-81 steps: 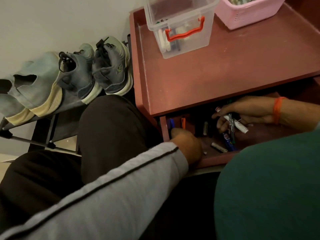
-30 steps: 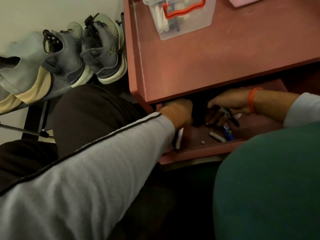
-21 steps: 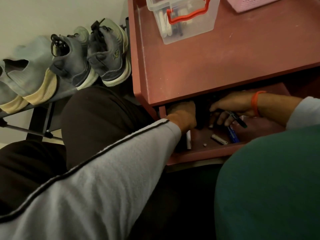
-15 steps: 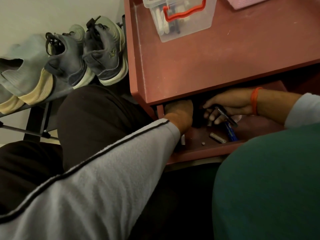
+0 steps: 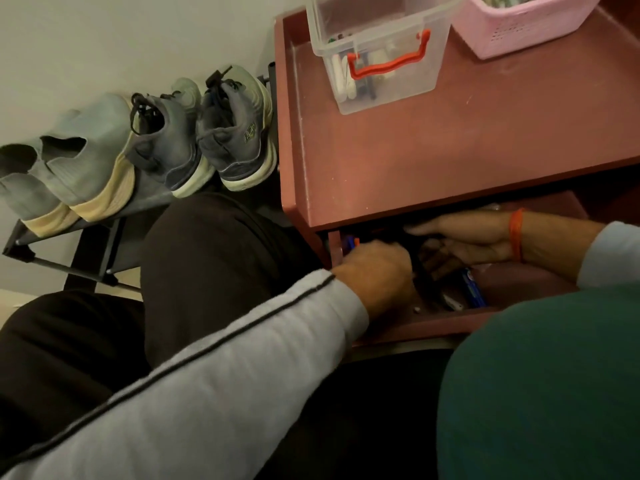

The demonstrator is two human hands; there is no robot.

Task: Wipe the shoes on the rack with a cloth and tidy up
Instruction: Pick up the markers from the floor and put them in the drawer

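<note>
Both hands are reaching into the drawer [image 5: 433, 323], likely hunting a cloth. Left hand [image 5: 375, 271] is curling, grip hidden; right hand [image 5: 464, 237] is extending its fingers. The shoes [image 5: 166, 143] are waiting untouched on the rack [image 5: 104, 244], far left.
</note>
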